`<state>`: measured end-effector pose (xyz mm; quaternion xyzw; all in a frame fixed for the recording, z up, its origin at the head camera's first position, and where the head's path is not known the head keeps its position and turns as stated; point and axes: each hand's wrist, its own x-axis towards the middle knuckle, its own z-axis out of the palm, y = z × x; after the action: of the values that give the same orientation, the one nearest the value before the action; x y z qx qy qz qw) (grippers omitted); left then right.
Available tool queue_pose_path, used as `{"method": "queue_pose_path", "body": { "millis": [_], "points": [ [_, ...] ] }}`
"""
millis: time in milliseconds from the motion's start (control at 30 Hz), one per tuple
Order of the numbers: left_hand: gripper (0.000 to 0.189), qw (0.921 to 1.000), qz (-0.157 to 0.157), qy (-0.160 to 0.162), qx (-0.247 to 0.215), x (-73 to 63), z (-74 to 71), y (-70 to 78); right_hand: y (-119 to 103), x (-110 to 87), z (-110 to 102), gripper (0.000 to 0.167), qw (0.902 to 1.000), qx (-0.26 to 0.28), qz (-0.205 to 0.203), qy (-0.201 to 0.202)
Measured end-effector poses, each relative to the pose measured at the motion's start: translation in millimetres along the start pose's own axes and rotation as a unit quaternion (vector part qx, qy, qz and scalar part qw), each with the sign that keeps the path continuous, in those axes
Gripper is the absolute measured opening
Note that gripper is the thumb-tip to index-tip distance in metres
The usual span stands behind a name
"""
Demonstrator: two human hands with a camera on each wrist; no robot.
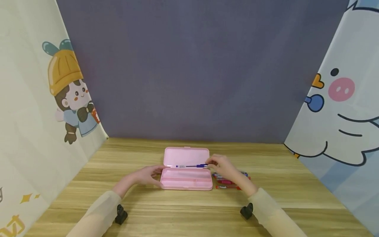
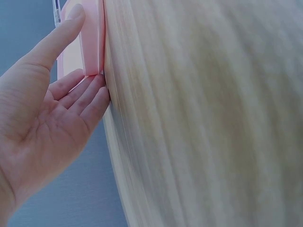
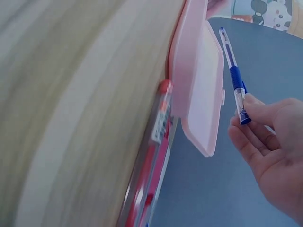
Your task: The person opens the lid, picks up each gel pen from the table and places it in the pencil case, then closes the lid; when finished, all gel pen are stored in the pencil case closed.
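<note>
A pink pencil case [image 1: 186,188] lies on the table with its lid folded back, its compartments facing up. At its left end is my left hand [image 1: 148,175]: the thumb lies along the front corner and the fingers touch the end wall, low by the table in the left wrist view. My right hand [image 1: 220,164] pinches a blue pen [image 3: 235,75] near its capped end between thumb and fingers. This pen has a clear barrel and points left, level, overlapping the hinge side of the case in the head view.
To the right of the case, partly under my right forearm, lie several red and blue pens [image 1: 226,187] on the wooden table [image 1: 165,214]. A dark grey backdrop [image 1: 189,72] stands behind, with cartoon-printed panels on both sides.
</note>
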<state>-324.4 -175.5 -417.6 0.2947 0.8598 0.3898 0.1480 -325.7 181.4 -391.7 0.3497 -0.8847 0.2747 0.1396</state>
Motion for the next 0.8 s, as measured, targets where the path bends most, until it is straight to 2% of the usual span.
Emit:
{"method": "queue_pose_path", "body": {
  "millis": [300, 500, 800],
  "points": [
    [0.079, 0.9999, 0.010, -0.004, 0.003, -0.2, 0.8, -0.9, -2.1, 8.1, 16.9, 0.010, 0.9998, -0.007, -0.017, 0.007],
    [0.080, 1.0000, 0.007, -0.003, 0.001, -0.3, 0.4, -1.9, -3.7, 12.8, 22.5, 0.009, 0.9997, -0.013, -0.011, -0.016],
    [0.078, 0.9999, 0.014, -0.004, -0.006, 0.0, -1.0, -3.1, -3.4, 18.6, 27.4, 0.009, 0.9995, -0.020, -0.009, -0.024]
  ]
}}
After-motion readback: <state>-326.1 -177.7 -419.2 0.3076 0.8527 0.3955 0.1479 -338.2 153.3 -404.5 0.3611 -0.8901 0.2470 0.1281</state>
